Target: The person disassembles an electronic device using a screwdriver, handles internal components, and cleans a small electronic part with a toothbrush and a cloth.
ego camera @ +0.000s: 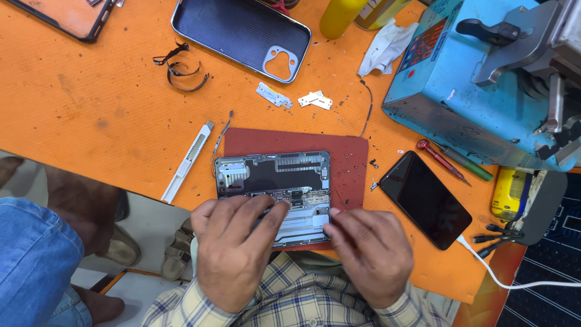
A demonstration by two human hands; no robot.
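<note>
An opened phone (275, 181) with its back removed lies on a dark red mat (348, 160) at the near edge of the orange table (91, 115). My left hand (233, 251) rests on the phone's near edge, fingers curled around a thin dark tool that is mostly hidden. My right hand (369, 254) pinches the phone's near right corner with its fingertips. Metal shields and a circuit board show inside the phone.
A black phone (426, 200) with a white cable lies to the right. Beside it are a red screwdriver (442, 161), a blue machine (478, 79), a phone case (242, 33), a white utility knife (187, 162) and small metal plates (315, 100). Someone's denim-clad leg (33, 260) is at the left.
</note>
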